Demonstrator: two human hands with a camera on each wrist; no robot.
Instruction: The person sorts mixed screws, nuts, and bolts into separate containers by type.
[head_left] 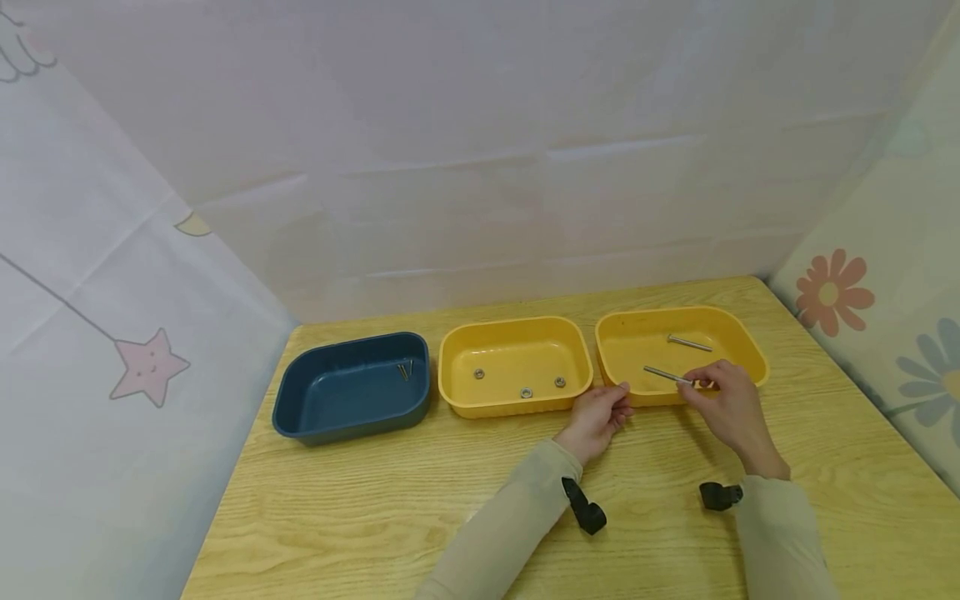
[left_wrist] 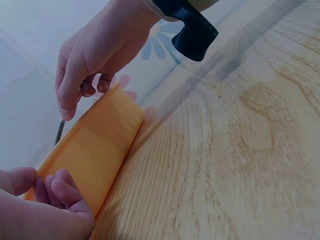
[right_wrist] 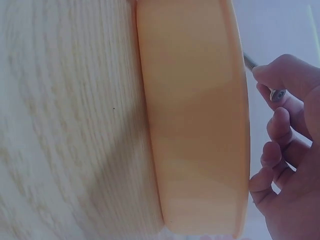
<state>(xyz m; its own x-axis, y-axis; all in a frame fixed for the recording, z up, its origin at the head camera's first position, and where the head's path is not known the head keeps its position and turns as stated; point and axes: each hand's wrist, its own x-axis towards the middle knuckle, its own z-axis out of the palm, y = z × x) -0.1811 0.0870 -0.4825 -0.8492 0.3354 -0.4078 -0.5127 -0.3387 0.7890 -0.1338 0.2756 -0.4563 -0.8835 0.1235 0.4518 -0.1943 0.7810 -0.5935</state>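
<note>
Over the right yellow bin [head_left: 678,312], my right hand [head_left: 727,408] pinches a long metal bolt [head_left: 663,374] between thumb and fingers. Its threaded shaft points left, and its head [right_wrist: 278,95] shows beside the fingers in the right wrist view. My left hand [head_left: 596,421] grips that bin's rim at the near left corner, thumb on the rim and the other fingers curled against the outer wall [left_wrist: 95,155]. A second long bolt [head_left: 690,342] lies inside the same bin.
Left of it stands another yellow bin [head_left: 516,325] with a few hex nuts [head_left: 527,392] inside. Farther left, a dark blue bin [head_left: 352,427] holds small screws [head_left: 403,372]. All three bins line the back of the wooden table [head_left: 337,517], before a white cloth backdrop [head_left: 480,167].
</note>
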